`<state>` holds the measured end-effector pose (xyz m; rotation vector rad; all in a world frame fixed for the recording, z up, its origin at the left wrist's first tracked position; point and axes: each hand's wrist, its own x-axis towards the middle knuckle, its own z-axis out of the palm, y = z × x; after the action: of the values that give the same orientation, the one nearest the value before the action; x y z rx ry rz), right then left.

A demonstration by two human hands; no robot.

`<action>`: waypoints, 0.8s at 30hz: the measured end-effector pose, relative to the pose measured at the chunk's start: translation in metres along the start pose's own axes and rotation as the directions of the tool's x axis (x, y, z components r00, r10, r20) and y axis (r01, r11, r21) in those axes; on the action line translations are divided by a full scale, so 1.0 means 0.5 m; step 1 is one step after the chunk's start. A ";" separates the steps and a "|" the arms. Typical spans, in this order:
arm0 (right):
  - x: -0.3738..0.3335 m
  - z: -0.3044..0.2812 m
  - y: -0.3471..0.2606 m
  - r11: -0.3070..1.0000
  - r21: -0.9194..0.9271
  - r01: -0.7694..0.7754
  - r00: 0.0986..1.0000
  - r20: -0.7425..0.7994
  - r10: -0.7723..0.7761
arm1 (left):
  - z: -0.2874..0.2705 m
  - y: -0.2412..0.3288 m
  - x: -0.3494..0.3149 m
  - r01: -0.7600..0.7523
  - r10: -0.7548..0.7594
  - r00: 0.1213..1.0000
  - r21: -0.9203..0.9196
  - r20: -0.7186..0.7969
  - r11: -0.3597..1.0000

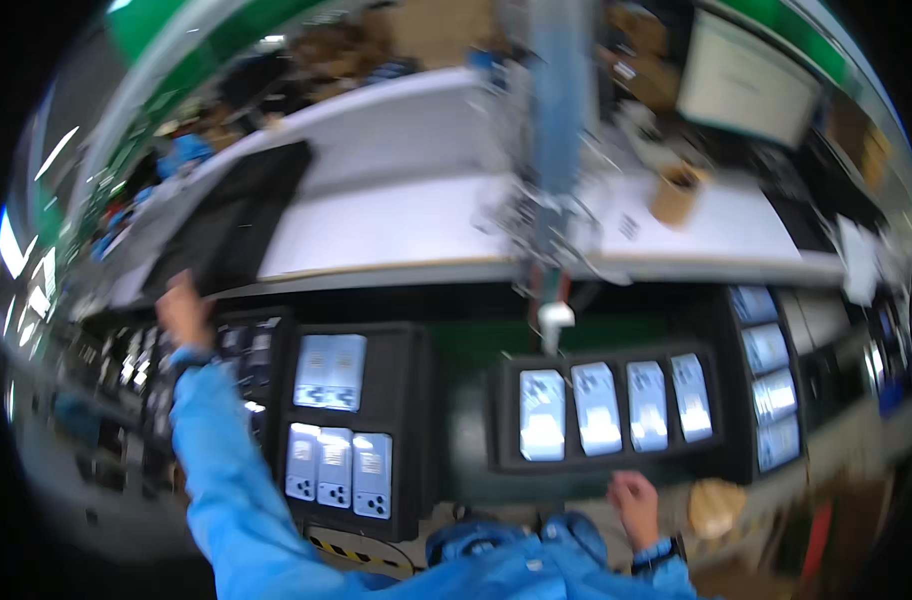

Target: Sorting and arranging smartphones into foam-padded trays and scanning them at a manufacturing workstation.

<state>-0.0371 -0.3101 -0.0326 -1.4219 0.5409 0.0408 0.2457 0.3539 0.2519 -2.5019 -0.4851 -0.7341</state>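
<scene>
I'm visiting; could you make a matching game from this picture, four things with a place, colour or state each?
1. Monitor
2. Cup-like container
3. Middle black tray
4. Striped tape

A. Yellow and black
B. Holds four phones in a row
C. Lit, at upper right
D. Brown, on the white bench

Pairs: 1-C, 2-D, 3-B, 4-A

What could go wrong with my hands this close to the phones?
Your right hand is just in front of the tray of four phones, so lifting it carelessly might knock that tray. Your left sleeve passes close beside the five phones on the left, so it could brush them on the way back. Your left hand is by the black stack on the bench; a bump might shift it, though contact is unclear.
</scene>
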 end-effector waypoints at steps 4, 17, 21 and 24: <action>-0.051 0.156 -0.061 0.998 0.051 0.041 0.997 0.062 -0.044 | 0.058 -0.377 -0.306 0.254 -0.285 0.940 -0.171 -0.189 0.952; -0.034 0.085 -0.264 0.956 0.264 -0.129 0.840 0.541 -0.036 | -0.225 0.017 -0.595 0.502 0.048 0.858 -0.856 0.511 0.123; 0.120 -0.187 -0.228 0.753 -0.590 0.292 0.925 -0.025 -0.378 | -0.228 0.381 -0.678 0.410 0.426 0.856 -0.887 0.293 -0.214; 0.242 -0.298 -0.187 0.517 -0.829 0.214 0.845 -0.108 -0.523 | -0.265 0.508 -0.716 0.394 0.490 0.797 -0.919 0.354 0.024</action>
<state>0.0522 -0.5012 0.0006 -2.4634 0.5021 -0.3865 0.0237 0.0047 0.0543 -4.2542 0.1553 0.0143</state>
